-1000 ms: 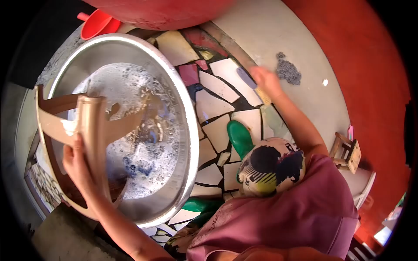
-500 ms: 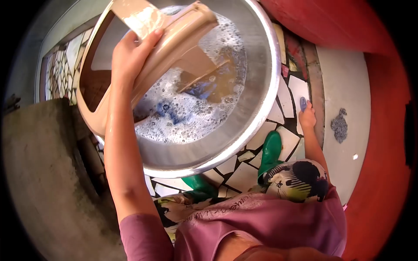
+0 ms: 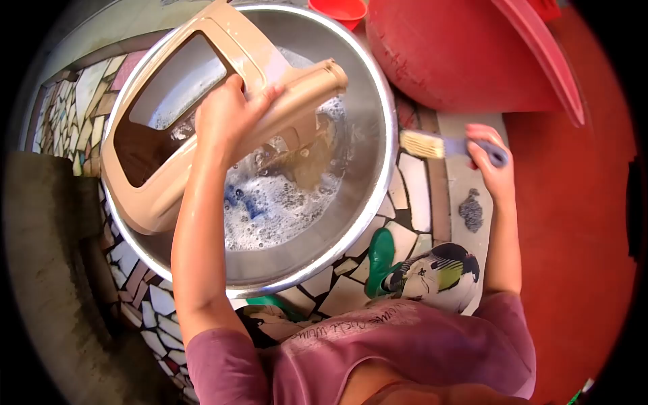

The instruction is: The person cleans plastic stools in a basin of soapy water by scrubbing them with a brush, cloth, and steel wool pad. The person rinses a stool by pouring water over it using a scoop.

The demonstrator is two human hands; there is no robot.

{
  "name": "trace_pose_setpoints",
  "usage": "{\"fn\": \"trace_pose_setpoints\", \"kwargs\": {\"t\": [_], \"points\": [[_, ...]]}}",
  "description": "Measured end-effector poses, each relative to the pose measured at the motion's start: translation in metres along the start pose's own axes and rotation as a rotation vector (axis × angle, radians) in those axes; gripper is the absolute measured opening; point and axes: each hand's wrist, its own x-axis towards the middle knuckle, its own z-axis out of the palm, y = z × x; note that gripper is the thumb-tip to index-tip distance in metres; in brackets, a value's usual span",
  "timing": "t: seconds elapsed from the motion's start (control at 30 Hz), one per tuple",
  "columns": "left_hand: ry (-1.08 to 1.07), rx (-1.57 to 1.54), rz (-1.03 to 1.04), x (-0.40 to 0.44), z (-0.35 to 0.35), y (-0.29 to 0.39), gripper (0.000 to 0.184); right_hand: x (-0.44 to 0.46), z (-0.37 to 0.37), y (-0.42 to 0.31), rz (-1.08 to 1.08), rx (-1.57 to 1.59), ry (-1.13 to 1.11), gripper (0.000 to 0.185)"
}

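My left hand (image 3: 226, 118) grips a beige plastic frame (image 3: 155, 192) by its thick bar, with the thumb across the bar. The frame is tilted over the left side of a big metal basin (image 3: 368, 175). Soapy water (image 3: 270, 216) with foam fills the basin's bottom, and something blue shows in it. To the right of the basin, my right hand (image 3: 491, 158) is closed round the dark handle of a brush (image 3: 424, 144). Its pale bristles point left, apart from the frame.
A large red tub (image 3: 445, 61) stands at the upper right, with a red scoop (image 3: 341, 9) beside it. A grey scouring pad (image 3: 471, 210) lies on the pale ledge. Green boots (image 3: 381, 256) are on the mosaic floor. A concrete block (image 3: 47, 256) is at left.
The brush has come up from the floor in my right hand. The view has shifted, and the frame over the basin has turned slightly, still in my left hand.
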Motion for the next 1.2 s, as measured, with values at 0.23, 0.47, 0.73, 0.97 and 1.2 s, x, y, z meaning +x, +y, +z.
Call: {"fn": "trace_pose_setpoints", "kwargs": {"t": [0.23, 0.47, 0.73, 0.97, 1.2], "points": [[-0.070, -0.085, 0.086, 0.007, 0.008, -0.010, 0.075, 0.064, 0.187, 0.069, -0.588, -0.360, -0.540, 0.038], [-0.088, -0.171, 0.099, 0.010, 0.008, -0.012, 0.072, 0.007, 0.311, 0.071, -0.019, -0.822, -1.498, 0.074], [-0.077, -0.207, 0.091, 0.009, 0.015, -0.005, 0.071, -0.030, 0.426, 0.111, 0.842, -0.520, -0.185, 0.093], [0.155, -0.144, 0.135, 0.002, 0.026, -0.002, 0.102, -0.031, 0.405, 0.086, 1.001, 0.530, 0.115, 0.086], [0.609, 0.082, 0.387, -0.011, 0.042, 0.000, 0.101, -0.017, 0.228, -0.024, 0.254, 0.139, 0.262, 0.072]]}}
